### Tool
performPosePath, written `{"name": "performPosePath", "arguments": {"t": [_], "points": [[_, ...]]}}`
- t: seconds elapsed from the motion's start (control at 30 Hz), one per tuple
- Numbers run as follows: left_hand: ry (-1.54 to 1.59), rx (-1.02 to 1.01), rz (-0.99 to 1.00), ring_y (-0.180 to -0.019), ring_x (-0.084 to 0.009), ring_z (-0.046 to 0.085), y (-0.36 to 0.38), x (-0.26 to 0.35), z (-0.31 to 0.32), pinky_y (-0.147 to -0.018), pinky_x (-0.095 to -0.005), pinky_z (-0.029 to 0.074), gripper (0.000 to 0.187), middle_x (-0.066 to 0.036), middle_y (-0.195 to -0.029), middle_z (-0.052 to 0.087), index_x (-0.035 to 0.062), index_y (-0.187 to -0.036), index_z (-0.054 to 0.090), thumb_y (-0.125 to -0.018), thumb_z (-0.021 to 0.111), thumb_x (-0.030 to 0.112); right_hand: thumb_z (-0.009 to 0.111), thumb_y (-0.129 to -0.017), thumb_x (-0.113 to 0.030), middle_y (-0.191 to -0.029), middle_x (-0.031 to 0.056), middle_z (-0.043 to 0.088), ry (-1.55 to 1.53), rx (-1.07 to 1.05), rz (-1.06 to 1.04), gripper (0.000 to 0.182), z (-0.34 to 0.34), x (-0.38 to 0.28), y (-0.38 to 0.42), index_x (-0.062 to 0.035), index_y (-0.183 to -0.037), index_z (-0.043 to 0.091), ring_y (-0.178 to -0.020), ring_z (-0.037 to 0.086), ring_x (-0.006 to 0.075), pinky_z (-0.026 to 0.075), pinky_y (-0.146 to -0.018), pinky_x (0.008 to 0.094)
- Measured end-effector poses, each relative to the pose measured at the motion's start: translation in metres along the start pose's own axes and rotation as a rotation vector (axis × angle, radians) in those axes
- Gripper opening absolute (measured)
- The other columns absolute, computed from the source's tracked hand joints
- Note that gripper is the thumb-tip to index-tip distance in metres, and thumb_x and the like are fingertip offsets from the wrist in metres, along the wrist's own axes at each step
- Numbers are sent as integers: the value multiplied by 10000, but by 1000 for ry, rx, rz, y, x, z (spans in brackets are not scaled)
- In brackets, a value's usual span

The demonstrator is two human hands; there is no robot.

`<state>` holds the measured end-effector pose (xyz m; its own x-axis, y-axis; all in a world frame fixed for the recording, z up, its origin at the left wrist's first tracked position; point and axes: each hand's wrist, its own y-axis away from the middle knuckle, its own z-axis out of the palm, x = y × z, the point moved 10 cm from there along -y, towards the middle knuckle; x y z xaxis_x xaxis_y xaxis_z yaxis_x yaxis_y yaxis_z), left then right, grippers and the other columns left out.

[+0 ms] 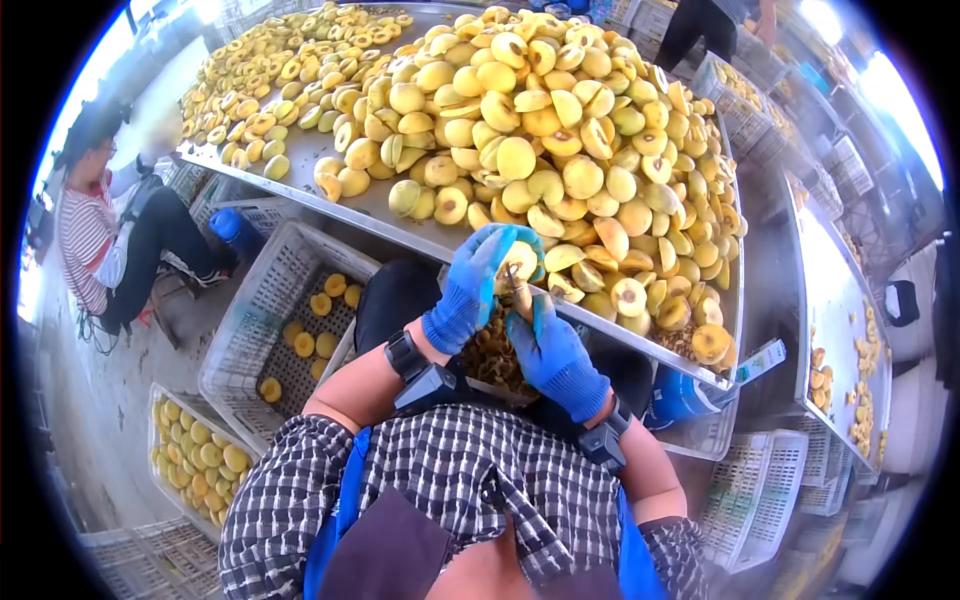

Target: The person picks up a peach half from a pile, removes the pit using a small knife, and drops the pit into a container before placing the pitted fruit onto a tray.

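My left hand [472,290], in a blue knit glove, is closed around a yellow peach half [519,259] with its cut face showing. In the same kind of glove, my right hand [558,362] grips a small pitting knife [522,297]; its light handle shows between the fingers and its thin metal end touches the peach half. Both hands are close together above my lap, just in front of the metal table's edge [400,226]. Below them, a container of brown pits and scraps [492,358] is partly hidden by my hands.
A large heap of peach halves [540,130] covers much of the table. At left stand a grey crate [250,300] with a few halves and a fuller crate [200,455]. A white crate [757,500] is at right. Another person [110,220] sits at far left.
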<state>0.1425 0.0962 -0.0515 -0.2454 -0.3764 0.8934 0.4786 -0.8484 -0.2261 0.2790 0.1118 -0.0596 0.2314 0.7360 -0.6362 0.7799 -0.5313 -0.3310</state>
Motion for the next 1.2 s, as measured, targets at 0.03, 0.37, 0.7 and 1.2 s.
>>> {"name": "performPosePath", "arguments": {"t": [0.03,0.37,0.7,1.2], "points": [[-105,-70,31,-1011,-187,659,0,9,6,-889,-314,548,257,-98,-1074,672,-3,-1121,636,-1046,514,209,616,-979,-334,-742,235,667,59,-45,-7,508,1,2,0,92,-1235,505,-632,673,393,524,-558,490],[121,101,-138,-911,-127,654,-5,-29,-11,-825,-267,533,233,-32,-1043,685,31,-1103,684,-1022,567,216,582,-1011,-283,-850,244,658,-457,-264,303,489,34,35,10,46,-1352,465,-721,652,391,505,-635,446],[26,-316,-358,-882,-167,678,-5,-34,17,-848,-298,541,372,-98,-1008,706,-8,-1061,695,-1037,535,327,451,-1083,-328,-580,-13,396,-1201,-519,760,302,46,16,36,-43,-1112,547,-341,305,79,260,-301,246],[-717,317,59,-796,-143,676,21,30,-139,-725,-287,537,158,-61,-879,723,63,-997,751,-930,700,196,544,-1044,-309,-670,15,529,-821,-471,684,365,27,59,92,-73,-1322,513,-485,478,113,374,-439,261]]}}
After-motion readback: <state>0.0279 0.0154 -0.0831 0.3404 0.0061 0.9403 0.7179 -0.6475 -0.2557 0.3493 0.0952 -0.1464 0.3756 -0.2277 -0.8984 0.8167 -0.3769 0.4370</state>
